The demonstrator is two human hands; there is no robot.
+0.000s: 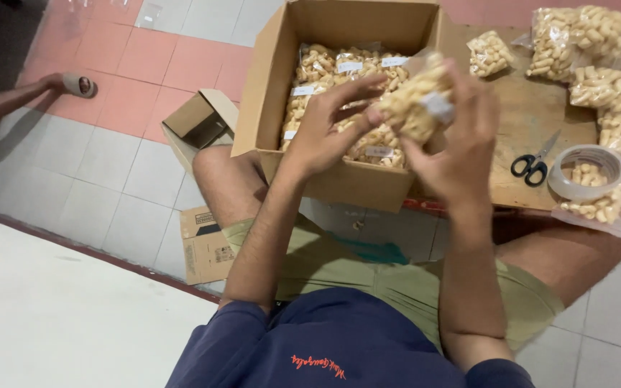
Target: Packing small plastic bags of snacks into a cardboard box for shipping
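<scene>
Both forearms raised. Left hand and right hand pinch one clear snack bag, fingers curled round it. Bag held over cardboard box; scissors at 3 o'clock on bench.

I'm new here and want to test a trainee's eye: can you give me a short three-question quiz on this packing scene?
1. True or false: both hands hold one snack bag above the cardboard box.
2. Which tool lies beside the tape roll on the wooden board?
3. Is the box empty, or does it hold bags?

Key: 1. True: left hand, right hand. 2. Scissors. 3. It holds bags.
</scene>
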